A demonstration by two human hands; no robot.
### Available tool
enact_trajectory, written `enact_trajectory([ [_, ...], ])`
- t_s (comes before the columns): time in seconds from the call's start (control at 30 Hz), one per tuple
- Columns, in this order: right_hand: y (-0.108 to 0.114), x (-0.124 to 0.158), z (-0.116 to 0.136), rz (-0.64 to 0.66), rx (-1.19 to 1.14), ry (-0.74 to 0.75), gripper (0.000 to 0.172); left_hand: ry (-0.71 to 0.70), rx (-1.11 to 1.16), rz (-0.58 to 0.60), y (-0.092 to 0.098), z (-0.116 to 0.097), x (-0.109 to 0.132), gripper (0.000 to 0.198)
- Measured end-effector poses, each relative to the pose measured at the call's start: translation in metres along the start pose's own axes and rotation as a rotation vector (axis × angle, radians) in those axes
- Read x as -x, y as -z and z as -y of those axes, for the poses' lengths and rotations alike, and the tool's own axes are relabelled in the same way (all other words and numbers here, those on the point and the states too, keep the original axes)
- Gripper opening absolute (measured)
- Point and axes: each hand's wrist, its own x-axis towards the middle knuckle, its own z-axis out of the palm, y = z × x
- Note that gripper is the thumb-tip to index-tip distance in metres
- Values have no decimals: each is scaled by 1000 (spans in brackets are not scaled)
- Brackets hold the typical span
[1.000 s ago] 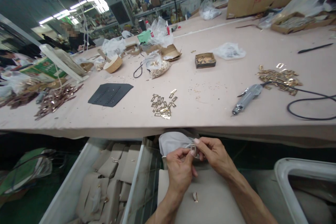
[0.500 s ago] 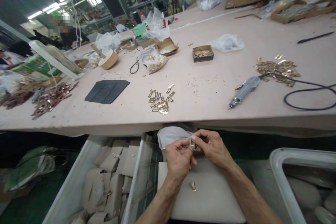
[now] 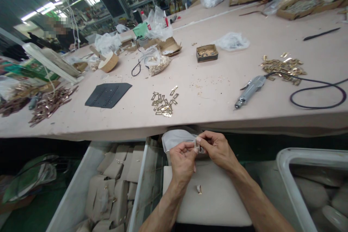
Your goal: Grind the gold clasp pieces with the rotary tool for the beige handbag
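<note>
A beige bag [image 3: 214,203] lies on my lap, with a small metal loop [image 3: 199,189] on its upper face. Over the bag's far end, my left hand [image 3: 182,159] pinches a small rectangular metal frame [image 3: 197,143] between thumb and fingers. From the other side my right hand [image 3: 217,148] grips the same frame, its thumb near the top. The fingers partly cover the frame, and I cannot tell whether it is attached to the bag. White-grey fabric [image 3: 175,138] shows just beyond my left hand. Similar metal frames [image 3: 164,104] lie in a loose pile near the table's edge.
On the table [image 3: 152,123] are an electric screwdriver [image 3: 250,90] with its cord, a pile of gold metal parts [image 3: 282,68], a small box of fittings [image 3: 207,53] and a dark flat panel [image 3: 108,95]. A crate [image 3: 141,188] of beige bags stands left, a white-rimmed bin [image 3: 282,166] right.
The view has shifted slightly, so the table things sit a little further left. My fingers have moved slightly on the metal frame; both hands keep hold of it.
</note>
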Motion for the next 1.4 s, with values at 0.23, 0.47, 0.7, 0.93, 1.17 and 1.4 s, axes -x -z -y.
enact_trajectory([
  [0.23, -3, -2, 3, 25, 8, -34, 31, 12, -41, -3, 0, 1, -1, 37],
  [0.47, -4, -1, -5, -21, 130, -36, 38, 100, 14, 150, -10, -11, 8, 44],
  [0.7, -9, -8, -12, 34, 152, -12, 45, 22, 32, 119, -6, -3, 5, 46],
  [0.93, -17, -19, -13, 85, 176, -91, 52, 71, 130, 83, 1, 18, -1, 53],
  [1.17, -32, -73, 37, -160, 509, 172, 41, 120, 243, 22, 17, 26, -18, 62],
  [1.4, -68, -181, 42, -252, 801, 261, 24, 100, 280, -89, 28, 35, -28, 67],
])
